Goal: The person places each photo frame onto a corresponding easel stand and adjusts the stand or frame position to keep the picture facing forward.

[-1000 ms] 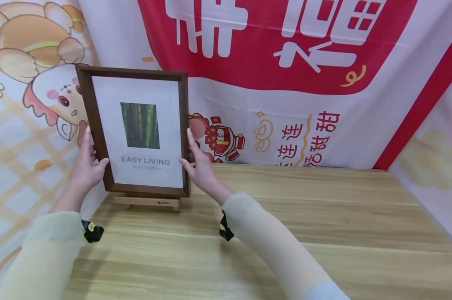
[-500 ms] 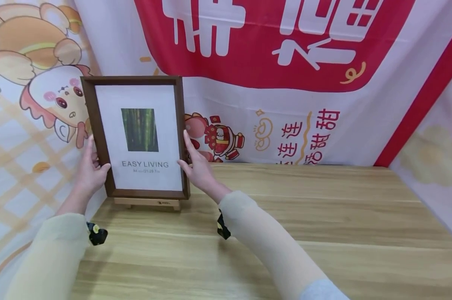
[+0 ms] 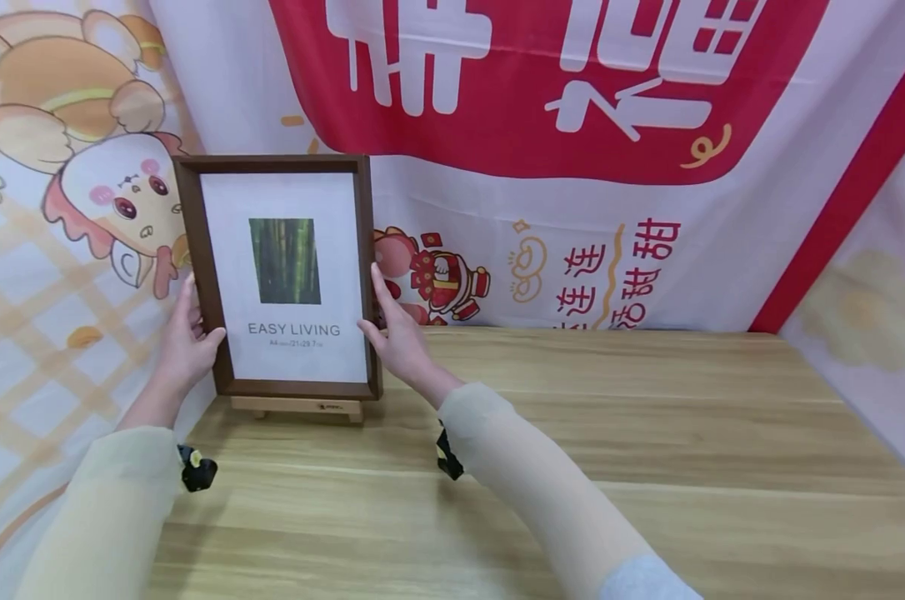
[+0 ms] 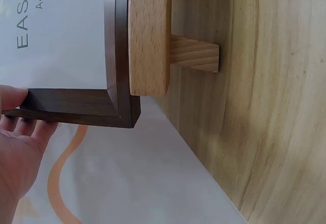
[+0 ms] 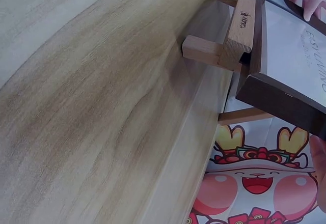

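Observation:
A dark brown picture frame [image 3: 295, 388] stands upright, leaning slightly back, on the ledge of a small wooden easel [image 3: 295, 406]. Behind its front pane is a white sheet with a bamboo picture and the words "EASY LIVING". My left hand [image 3: 187, 346] grips the frame's left side, thumb at the front and fingers behind the edge. On the opposite side my right hand [image 3: 403, 337] holds the lower right edge the same way. In the left wrist view the frame's bottom edge lies along the easel ledge [image 4: 148, 40]. A rear leg [image 5: 244, 115] of the easel shows in the right wrist view.
The easel stands on a wood-grain tabletop [image 3: 610, 433], near its back left corner. A white cloth with a red printed panel [image 3: 535, 125] hangs behind. To the left, a cartoon-printed cloth [image 3: 70, 250] runs close beside the left hand; another cloth [image 3: 865, 325] borders the right.
The frame's top has moved down and back, and the frame has shifted a little to the right on the easel. Both hands have kept their hold on its sides.

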`<state>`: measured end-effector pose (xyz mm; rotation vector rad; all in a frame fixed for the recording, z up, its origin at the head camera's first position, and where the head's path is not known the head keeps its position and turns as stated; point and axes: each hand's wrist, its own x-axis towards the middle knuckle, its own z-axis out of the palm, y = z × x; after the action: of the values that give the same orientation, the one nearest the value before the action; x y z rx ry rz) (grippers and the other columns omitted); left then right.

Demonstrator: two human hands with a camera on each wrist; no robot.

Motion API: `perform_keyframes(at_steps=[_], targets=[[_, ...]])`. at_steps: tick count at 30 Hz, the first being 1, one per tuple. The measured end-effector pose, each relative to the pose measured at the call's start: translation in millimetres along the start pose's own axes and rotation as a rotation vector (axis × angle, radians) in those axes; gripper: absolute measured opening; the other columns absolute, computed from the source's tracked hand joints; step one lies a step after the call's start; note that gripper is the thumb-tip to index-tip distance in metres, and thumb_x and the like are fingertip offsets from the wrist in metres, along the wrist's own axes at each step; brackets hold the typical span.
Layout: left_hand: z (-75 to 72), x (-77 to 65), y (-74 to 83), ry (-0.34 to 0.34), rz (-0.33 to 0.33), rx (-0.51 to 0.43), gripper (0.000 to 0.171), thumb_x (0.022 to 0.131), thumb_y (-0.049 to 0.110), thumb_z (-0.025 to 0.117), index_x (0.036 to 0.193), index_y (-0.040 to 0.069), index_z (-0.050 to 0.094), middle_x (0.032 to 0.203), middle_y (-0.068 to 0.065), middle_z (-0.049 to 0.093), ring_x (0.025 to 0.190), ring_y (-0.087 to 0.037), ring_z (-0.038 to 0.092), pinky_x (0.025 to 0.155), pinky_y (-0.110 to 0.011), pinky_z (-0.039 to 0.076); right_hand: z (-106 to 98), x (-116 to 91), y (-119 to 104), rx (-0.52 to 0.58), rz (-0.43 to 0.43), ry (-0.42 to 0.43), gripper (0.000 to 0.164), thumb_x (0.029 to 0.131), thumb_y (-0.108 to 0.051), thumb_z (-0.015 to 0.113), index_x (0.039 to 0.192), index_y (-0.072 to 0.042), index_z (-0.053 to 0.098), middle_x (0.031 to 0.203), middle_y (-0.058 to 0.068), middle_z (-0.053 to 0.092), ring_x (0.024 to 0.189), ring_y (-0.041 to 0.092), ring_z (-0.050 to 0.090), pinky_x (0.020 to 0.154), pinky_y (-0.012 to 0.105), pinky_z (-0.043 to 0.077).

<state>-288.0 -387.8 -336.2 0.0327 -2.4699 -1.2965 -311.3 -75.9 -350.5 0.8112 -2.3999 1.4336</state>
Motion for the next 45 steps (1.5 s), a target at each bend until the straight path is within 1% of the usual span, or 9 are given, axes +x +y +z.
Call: perform_keyframes(at_steps=[4, 10, 13, 17, 23, 29, 34, 40, 45], targets=[[2.0, -2.1, -6.5, -0.008, 0.002, -0.025, 0.086, 0.099, -0.001, 0.044, 0.154, 0.037, -0.01, 0.156, -0.03, 0.012, 0.139, -0.048, 0.019, 0.111, -0.058, 0.021, 0, -6, 4, 0.031, 0.026, -0.018, 0.087, 0.097, -0.021, 0.061, 0.154, -0.043, -0.002, 0.158, -0.004, 0.027, 0.124, 0.018, 0.05, 0.091, 0.031, 0.052], [-2.2, -24.6, -28.7, -0.017, -0.03, -0.046, 0.082, 0.102, 0.02, 0.048, 0.155, 0.021, -0.014, 0.154, -0.035, 0.009, 0.138, -0.051, 0.017, 0.112, -0.058, 0.021, 12, -34, 16, 0.141, 0.093, -0.034, 0.093, 0.094, -0.019, 0.067, 0.154, -0.042, 0.0, 0.135, 0.009, 0.049, 0.102, 0.021, 0.06, 0.072, 0.023, 0.055], [-2.4, -37.9, -42.0, -0.059, -0.026, -0.032, 0.086, 0.1, 0.024, 0.053, 0.154, 0.011, -0.013, 0.15, -0.039, 0.016, 0.133, -0.055, 0.025, 0.108, -0.036, 0.037, 16, -49, 22, 0.226, 0.151, -0.033, 0.096, 0.092, -0.017, 0.069, 0.154, -0.043, 0.002, 0.136, 0.011, 0.048, 0.108, 0.025, 0.059, 0.074, 0.023, 0.055], [0.9, -56.8, -60.2, -0.085, 0.011, -0.005, 0.087, 0.096, 0.015, 0.061, 0.151, -0.003, -0.004, 0.141, -0.044, 0.027, 0.117, -0.052, 0.044, 0.077, -0.01, 0.049, 23, -66, 25, 0.309, 0.21, -0.034, 0.093, 0.092, -0.017, 0.069, 0.155, -0.041, 0.005, 0.14, 0.011, 0.042, 0.118, 0.031, 0.053, 0.087, 0.034, 0.054], [6.1, -71.9, -74.9, -0.217, -0.051, -0.063, 0.098, 0.093, 0.006, 0.064, 0.148, -0.001, -0.017, 0.136, -0.052, 0.016, 0.11, -0.056, 0.046, 0.07, -0.025, 0.057, 36, -82, 19, 0.327, 0.292, -0.032, 0.09, 0.093, -0.025, 0.067, 0.153, -0.045, 0.003, 0.147, 0.008, 0.035, 0.119, 0.031, 0.053, 0.094, 0.039, 0.05], [11.3, -70.5, -73.7, -0.285, -0.041, -0.046, 0.105, 0.092, 0.004, 0.066, 0.148, 0.002, -0.023, 0.134, -0.054, 0.017, 0.114, -0.061, 0.043, 0.073, -0.017, 0.053, 47, -83, 15, 0.25, 0.314, -0.023, 0.092, 0.093, -0.02, 0.067, 0.154, -0.044, 0.001, 0.152, 0.005, 0.031, 0.124, 0.024, 0.047, 0.099, 0.032, 0.045], [15.2, -68.8, -72.4, -0.28, -0.021, 0.007, 0.105, 0.091, 0.003, 0.067, 0.149, 0.0, -0.021, 0.132, -0.054, 0.023, 0.117, -0.064, 0.038, 0.074, -0.01, 0.048, 54, -82, 13, 0.221, 0.322, 0.003, 0.096, 0.092, -0.008, 0.066, 0.154, -0.045, 0.002, 0.159, 0.0, 0.021, 0.139, 0.017, 0.029, 0.112, 0.036, 0.03], [17.6, -68.8, -72.5, -0.264, -0.023, -0.021, 0.101, 0.092, 0.005, 0.067, 0.151, 0.001, -0.016, 0.134, -0.052, 0.024, 0.117, -0.064, 0.038, 0.073, -0.015, 0.053, 59, -81, 14, 0.212, 0.347, 0.024, 0.1, 0.09, -0.006, 0.068, 0.153, -0.048, 0.001, 0.158, 0.001, 0.023, 0.137, 0.02, 0.033, 0.11, 0.036, 0.034], [21.8, -69.9, -72.5, -0.262, -0.026, -0.149, 0.097, 0.091, -0.003, 0.064, 0.151, 0.002, -0.012, 0.13, -0.051, 0.028, 0.097, -0.028, 0.066, 0.073, -0.034, 0.059, 56, -79, 19, 0.233, 0.34, 0.022, 0.1, 0.09, -0.005, 0.068, 0.153, -0.046, 0.002, 0.157, 0.004, 0.025, 0.136, 0.022, 0.035, 0.107, 0.034, 0.038]])
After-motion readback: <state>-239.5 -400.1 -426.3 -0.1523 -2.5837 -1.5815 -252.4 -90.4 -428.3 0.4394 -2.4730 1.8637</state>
